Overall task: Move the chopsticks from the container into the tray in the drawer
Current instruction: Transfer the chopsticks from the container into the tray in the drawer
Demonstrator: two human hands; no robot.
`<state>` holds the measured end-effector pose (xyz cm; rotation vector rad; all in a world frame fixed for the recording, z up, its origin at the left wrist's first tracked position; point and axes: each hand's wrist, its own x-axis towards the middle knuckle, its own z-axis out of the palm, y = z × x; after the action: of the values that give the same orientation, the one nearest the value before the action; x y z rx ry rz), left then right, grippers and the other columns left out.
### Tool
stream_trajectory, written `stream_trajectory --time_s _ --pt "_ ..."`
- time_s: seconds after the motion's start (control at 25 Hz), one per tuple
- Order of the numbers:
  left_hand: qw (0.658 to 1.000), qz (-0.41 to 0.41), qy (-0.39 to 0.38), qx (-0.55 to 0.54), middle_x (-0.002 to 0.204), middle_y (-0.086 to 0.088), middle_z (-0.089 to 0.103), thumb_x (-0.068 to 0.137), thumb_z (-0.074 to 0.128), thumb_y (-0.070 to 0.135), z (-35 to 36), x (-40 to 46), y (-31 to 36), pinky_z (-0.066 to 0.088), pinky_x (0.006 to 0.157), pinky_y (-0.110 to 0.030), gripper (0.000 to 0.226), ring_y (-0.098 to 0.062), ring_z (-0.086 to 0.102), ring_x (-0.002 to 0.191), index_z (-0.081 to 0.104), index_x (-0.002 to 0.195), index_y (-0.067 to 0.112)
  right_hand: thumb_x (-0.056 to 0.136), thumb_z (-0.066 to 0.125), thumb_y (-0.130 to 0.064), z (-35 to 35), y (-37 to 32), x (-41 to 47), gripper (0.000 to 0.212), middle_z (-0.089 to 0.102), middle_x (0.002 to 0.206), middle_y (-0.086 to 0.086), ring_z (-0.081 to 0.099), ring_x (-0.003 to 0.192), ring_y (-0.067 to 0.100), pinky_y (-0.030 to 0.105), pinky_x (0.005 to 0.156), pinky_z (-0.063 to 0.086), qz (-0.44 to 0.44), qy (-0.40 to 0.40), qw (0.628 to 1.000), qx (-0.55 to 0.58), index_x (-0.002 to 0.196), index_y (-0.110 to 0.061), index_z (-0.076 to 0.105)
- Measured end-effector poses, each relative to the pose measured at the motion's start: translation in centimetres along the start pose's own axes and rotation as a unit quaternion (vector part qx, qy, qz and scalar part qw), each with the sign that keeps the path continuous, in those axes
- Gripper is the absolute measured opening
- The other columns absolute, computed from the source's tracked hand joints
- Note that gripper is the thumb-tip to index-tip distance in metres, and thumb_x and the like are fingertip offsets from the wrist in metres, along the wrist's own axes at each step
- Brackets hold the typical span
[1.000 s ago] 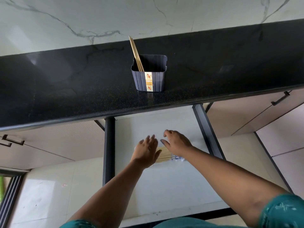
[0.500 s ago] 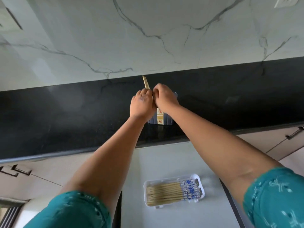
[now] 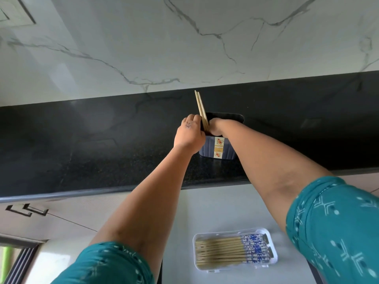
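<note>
Wooden chopsticks stand in the dark container on the black worktop, while many already lie in the tray at five o'clock. We judge the job nearly finished. Our left hand and right hand reach forward, fingers curled round those last sticks at the rim.

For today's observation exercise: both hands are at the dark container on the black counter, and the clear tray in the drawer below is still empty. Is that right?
Not quite. The head view shows the tray already holds a row of chopsticks. The rest stands: the left hand and right hand are at the container on the counter.
</note>
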<state>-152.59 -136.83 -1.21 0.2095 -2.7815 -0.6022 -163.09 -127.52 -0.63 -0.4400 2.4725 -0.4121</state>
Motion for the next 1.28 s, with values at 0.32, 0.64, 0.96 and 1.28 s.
stream_trajectory --time_s 0.32,0.64,0.96,1.28 --pt "0.969 -0.037 0.197 -0.146 0.141 -0.009 0.051 0.097 0.041 0.041 -2.6 -2.9 4.5 0.039 0.099 -0.034 0.062 -0.026 0.045 0.129 0.025 0.147 0.008 0.098 0.052 -0.020 -4.0 0.3 -9.8 0.013 0.073 0.097 0.001 0.068 0.078 0.006 0.011 0.063 0.049 -0.161 0.280 0.915 0.242 0.102 -0.014 0.062" --pt "0.883 -0.119 0.158 -0.426 0.114 0.020 0.062 0.092 0.045 0.056 3.8 -19.1 10.9 0.046 0.079 -0.005 0.054 0.007 0.060 0.104 0.039 0.135 0.025 0.097 0.043 -0.022 10.9 9.3 -22.2 0.016 0.068 0.090 0.013 0.066 0.084 0.035 0.034 0.065 0.048 -0.106 0.234 0.965 0.050 0.102 -0.017 0.058" --pt "0.656 -0.565 0.095 -0.491 0.092 -0.010 0.063 0.079 0.069 0.002 12.7 -26.6 3.7 0.059 0.069 -0.035 0.055 -0.026 0.068 0.080 0.044 0.126 0.016 0.090 0.038 0.000 26.1 16.8 -21.4 0.040 0.063 0.111 0.012 0.063 0.103 0.033 0.041 0.079 0.049 -0.105 0.079 0.970 -0.204 0.128 -0.009 0.043" --pt "0.802 -0.525 0.021 -0.286 0.111 -0.007 0.068 0.085 0.061 0.014 12.7 -29.1 -1.9 0.049 0.089 -0.034 0.027 -0.024 0.061 0.097 0.063 0.111 0.013 0.090 0.044 0.001 27.6 22.5 -18.3 0.042 0.050 0.131 0.013 0.047 0.125 0.032 0.041 0.103 0.038 -0.074 0.001 0.957 -0.280 0.131 -0.008 0.043"
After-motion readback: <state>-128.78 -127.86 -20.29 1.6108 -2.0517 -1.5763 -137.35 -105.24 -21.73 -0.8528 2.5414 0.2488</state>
